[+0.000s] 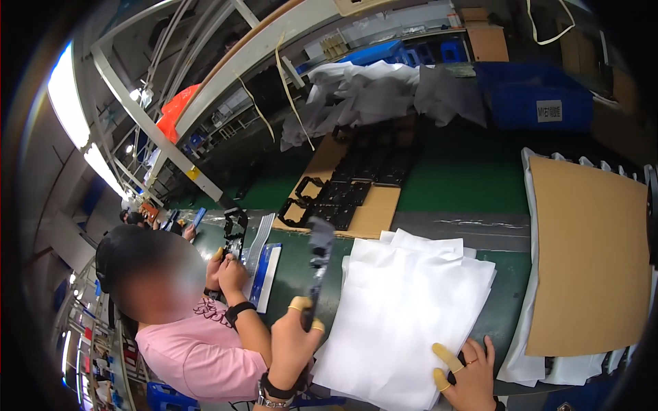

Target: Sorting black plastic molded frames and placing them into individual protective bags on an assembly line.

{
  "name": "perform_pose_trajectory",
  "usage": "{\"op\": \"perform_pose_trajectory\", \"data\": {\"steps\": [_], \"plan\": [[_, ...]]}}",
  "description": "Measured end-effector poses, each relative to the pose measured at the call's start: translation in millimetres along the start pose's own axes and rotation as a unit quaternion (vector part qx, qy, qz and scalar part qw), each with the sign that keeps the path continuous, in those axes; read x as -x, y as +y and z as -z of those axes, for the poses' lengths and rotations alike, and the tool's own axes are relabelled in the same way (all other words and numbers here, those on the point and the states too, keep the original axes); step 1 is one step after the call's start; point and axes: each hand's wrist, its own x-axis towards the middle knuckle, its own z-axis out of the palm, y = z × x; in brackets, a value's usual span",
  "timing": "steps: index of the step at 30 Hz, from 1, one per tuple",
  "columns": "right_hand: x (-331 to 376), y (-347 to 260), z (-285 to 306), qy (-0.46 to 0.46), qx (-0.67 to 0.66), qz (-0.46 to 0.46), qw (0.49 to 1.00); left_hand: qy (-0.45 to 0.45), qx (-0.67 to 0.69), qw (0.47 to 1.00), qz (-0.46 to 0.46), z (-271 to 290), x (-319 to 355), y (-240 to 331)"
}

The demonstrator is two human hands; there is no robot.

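My left hand, with yellow finger cots on its thumb and a finger, grips a long, narrow black plastic part by its lower end. The part stands upright in the air, slightly blurred, left of a stack of thin white sheets. Over the stack's lower right edge lies my right hand, fingers apart, with yellow cots on thumb and forefinger. It touches the top sheet or is just above it; I cannot tell which. Beyond the stack, several black plastic frames rest on a cardboard sheet.
At my left a co-worker in a pink shirt handles another black frame beside a blue-and-white strip. To the right, a cardboard sheet tops a wrapped stack. White wrapping and a blue bin stand farther back.
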Motion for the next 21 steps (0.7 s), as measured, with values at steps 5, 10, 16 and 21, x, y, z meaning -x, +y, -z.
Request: {"op": "perform_pose_trajectory", "data": {"steps": [5, 10, 16, 21], "plan": [[-1.9, -2.8, 0.6, -0.009, -0.012, -0.005, 1.0, 0.015, -0.141, 0.987, -0.073, -6.2, 7.7, -40.2], [0.4, -0.4, 2.5, -0.003, -0.001, 0.0, 1.0, 0.007, -0.164, 0.984, -0.062, -25.7, 1.5, -50.9], [2.7, -1.1, -1.0, 0.0, -0.005, 0.007, 1.0, -0.028, -0.088, 0.995, -0.027, -36.5, -12.5, -72.7], [-2.3, -3.9, -7.3, 0.006, -0.017, 0.008, 1.0, -0.024, -0.102, 0.994, -0.035, -38.5, -21.9, -85.0]]}}
